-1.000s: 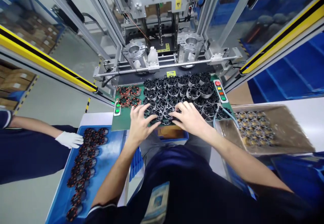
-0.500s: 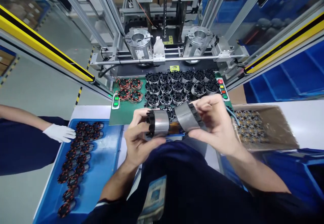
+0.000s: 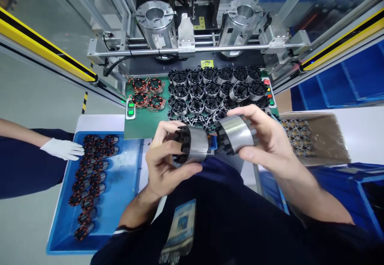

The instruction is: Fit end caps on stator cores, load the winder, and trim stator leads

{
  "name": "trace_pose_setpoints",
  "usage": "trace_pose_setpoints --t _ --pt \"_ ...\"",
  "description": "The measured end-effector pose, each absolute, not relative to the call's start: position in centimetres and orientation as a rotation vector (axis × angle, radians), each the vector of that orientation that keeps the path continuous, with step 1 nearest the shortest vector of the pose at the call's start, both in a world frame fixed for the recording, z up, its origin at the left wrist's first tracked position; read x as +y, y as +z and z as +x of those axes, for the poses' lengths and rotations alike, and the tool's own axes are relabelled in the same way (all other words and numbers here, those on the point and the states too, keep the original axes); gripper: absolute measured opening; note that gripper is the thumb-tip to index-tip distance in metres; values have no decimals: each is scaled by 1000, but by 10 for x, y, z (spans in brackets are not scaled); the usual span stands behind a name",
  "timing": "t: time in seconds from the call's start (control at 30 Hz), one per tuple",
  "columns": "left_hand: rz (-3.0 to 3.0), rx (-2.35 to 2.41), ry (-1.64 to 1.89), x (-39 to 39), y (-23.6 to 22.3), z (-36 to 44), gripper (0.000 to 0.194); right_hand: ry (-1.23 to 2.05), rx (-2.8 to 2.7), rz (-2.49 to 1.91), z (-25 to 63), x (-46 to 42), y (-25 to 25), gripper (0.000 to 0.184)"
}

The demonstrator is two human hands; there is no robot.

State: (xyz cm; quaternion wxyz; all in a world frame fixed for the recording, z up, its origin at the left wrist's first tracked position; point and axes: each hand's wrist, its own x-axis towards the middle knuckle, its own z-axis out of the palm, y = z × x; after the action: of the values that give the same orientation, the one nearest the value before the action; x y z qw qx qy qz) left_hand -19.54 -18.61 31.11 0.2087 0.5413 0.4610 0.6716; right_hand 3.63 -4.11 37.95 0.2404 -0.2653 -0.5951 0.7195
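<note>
In front of my body, my left hand [image 3: 163, 157] is closed around a motor stator core [image 3: 198, 144], a silver steel ring with black toothed insulation facing left. Close beside it, my right hand [image 3: 267, 141] grips a second stator core [image 3: 235, 131] by its right end, tilted, its black prongs turned toward the first. Whether the two cores touch I cannot tell. Beyond my hands, rows of unwound stator cores [image 3: 196, 91] stand on the green work surface [image 3: 136, 128]. Several copper-wound stators [image 3: 156, 101] sit left of them.
A blue tray [image 3: 120, 201] with wound stators lies left, where a co-worker's white-gloved hand [image 3: 63, 148] reaches its edge. A cardboard box [image 3: 327, 137] of metal rings stands right. Behind the rows is a machine with two metal cylinders [image 3: 156, 21], a rail [image 3: 222, 51] and button panels [image 3: 131, 108].
My right hand has turned its stator core, so the black prongs now show on its left side. Both hands stay close together. The whole view has shifted, with the machine higher in it.
</note>
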Motion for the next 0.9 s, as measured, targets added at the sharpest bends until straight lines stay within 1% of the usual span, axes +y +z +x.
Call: trace_pose_setpoints --t 0.13,0.33,0.57,0.67,0.77,0.9 --pt "1482 1382 1795 -189 308 -193 29 1992 -1622 -772 34 -28 380 53" --pt "1576 1467 1650 -187 311 -189 26 2199 -1701 -923 25 -8 378 51" --pt "1634 1457 1613 -186 320 -184 29 2424 -1641 -1042 23 -1 400 46" --pt "1654 1433 1611 -185 322 -183 28 2472 -1604 -1082 25 2 405 49" --pt "1669 1401 1608 -182 322 -183 29 2500 -1617 -989 28 9 402 55" --pt "1640 1393 1614 -179 322 -183 27 2584 -1613 -864 33 20 395 53"
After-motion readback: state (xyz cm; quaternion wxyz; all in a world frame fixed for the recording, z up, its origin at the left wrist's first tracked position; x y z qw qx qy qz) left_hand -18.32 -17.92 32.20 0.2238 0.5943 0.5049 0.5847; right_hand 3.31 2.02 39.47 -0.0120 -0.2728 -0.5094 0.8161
